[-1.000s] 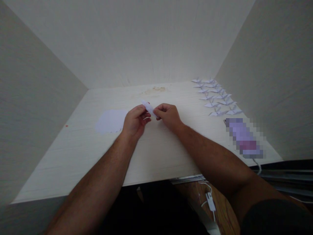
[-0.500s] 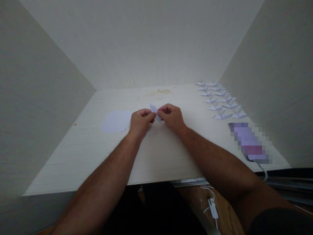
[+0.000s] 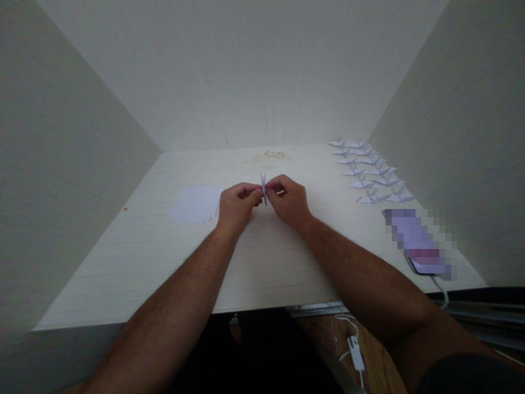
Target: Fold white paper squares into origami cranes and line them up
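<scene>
Between my two hands, above the middle of the white table (image 3: 262, 257), is a small folded piece of white paper (image 3: 263, 190), seen nearly edge-on with two thin points spread at its top. My left hand (image 3: 240, 205) pinches it from the left with thumb and fingertips. From the other side, my right hand (image 3: 288, 198) pinches it too. A pile of white paper sheets (image 3: 194, 204) lies just left of my left hand. Several folded paper cranes (image 3: 371, 171) stand in rows at the back right.
A phone (image 3: 418, 241), its screen blurred out, lies at the right with a white cable (image 3: 442, 293) running off the table edge. Walls enclose the table at the back and both sides. A white power strip (image 3: 355, 353) is below on the wooden floor.
The folded paper has turned from a slanted, broader face to nearly upright and edge-on, its two top points now apart. Both hands stay in about the same place.
</scene>
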Demonstrator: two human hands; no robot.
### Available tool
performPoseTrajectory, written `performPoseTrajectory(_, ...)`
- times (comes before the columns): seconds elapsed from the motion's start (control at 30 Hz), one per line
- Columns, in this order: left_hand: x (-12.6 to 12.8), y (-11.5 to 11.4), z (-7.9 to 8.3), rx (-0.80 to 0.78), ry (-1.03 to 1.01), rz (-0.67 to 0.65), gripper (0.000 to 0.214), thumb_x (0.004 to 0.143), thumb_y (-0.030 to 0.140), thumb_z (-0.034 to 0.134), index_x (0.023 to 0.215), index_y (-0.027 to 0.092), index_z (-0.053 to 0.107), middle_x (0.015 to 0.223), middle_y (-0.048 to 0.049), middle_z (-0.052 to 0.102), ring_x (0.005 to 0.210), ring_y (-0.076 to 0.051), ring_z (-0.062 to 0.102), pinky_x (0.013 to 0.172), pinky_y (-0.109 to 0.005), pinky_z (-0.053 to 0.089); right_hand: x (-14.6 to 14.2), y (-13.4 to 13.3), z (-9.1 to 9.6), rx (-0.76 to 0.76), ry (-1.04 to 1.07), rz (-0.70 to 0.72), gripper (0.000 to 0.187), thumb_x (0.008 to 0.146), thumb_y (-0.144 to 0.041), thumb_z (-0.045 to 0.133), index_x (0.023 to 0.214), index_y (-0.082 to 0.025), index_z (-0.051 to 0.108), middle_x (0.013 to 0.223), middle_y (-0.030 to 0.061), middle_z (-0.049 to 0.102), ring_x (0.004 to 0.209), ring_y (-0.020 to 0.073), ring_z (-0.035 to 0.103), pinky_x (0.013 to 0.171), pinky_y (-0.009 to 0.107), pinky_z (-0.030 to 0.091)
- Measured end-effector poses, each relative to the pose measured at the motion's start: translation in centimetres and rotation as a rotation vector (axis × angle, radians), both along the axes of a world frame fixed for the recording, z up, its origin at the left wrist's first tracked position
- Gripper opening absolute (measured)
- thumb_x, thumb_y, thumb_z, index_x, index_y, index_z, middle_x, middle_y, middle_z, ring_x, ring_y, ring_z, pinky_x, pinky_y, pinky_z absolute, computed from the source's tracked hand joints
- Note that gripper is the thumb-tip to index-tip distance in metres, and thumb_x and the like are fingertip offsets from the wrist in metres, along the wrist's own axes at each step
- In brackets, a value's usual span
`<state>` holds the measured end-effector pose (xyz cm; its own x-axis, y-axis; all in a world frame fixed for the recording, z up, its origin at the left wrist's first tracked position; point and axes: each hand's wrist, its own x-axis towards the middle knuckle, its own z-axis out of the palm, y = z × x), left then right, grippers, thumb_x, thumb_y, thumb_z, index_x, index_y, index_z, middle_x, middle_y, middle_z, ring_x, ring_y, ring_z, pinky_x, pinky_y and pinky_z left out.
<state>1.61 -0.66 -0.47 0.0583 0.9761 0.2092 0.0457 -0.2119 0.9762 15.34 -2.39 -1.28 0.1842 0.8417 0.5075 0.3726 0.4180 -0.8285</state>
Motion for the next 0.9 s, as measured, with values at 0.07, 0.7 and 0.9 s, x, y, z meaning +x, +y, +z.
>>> performPoseTrajectory(0.07,0.03,-0.02,0.08,0.017,-0.002,0.016,0.01,0.068,0.024,0.075,0.076,0.018,0.071,0.058,0.0003,0.064,0.053,-0.011,0.058,0.054,-0.024,0.047,-0.07,-0.14,0.12,0.007,0.011,0.013,0.004,0.076,-0.017,0.058,0.075,-0.02,0.061,0.068,-0.0023,0.066,0.06,0.0101,0.059,0.055,0.023,0.047)
performPoseTrajectory(0.7,-0.04,-0.18,0.33,0.018,0.043,0.058,0.009,0.068,0.026,0.075,0.072,0.018,0.071,0.061,-0.001,0.066,0.054,-0.012,0.058,0.054,-0.025,0.047,0.03,-0.16,0.04,-0.059,0.034,0.047,0.009,0.077,-0.028,0.069,0.076,-0.019,0.066,0.072,0.0005,0.07,0.063,0.0121,0.063,0.062,0.027,0.053)
performPoseTrajectory(0.9,-0.09,-0.15,0.15,0.04,0.07,0.064,0.01,0.071,0.027,0.073,0.075,0.018,0.071,0.061,-0.0006,0.065,0.054,-0.012,0.058,0.053,-0.025,0.047,0.02,-0.14,0.1,-0.073,0.043,0.048,0.009,0.077,-0.027,0.069,0.075,-0.019,0.066,0.072,0.0004,0.07,0.064,0.0124,0.063,0.062,0.027,0.053)
